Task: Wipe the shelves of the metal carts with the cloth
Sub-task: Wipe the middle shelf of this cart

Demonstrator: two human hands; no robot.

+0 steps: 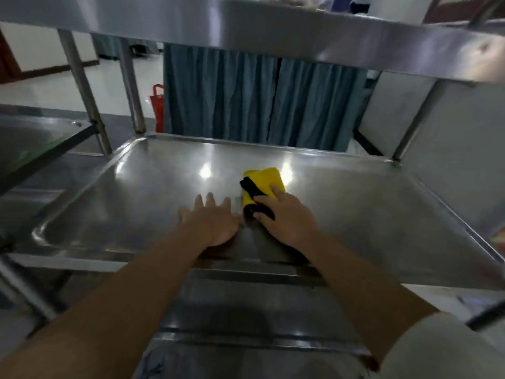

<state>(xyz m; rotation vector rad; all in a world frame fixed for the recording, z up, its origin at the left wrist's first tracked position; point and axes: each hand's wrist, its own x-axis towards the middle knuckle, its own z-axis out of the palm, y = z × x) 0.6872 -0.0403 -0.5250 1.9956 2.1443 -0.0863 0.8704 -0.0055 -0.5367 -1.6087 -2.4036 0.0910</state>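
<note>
right hand (287,220) grips yellow cloth (266,181) on middle shelf (369,214); left hand (211,222) flat, fingers straight; upper shelf (273,28) overhangs, blue curtain (246,97), red bag (158,105) behind

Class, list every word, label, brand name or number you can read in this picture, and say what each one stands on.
None: no readable text shows anywhere.
The yellow cloth under the right hand, the metal shelf and the red bag carry no visible lettering.
</note>
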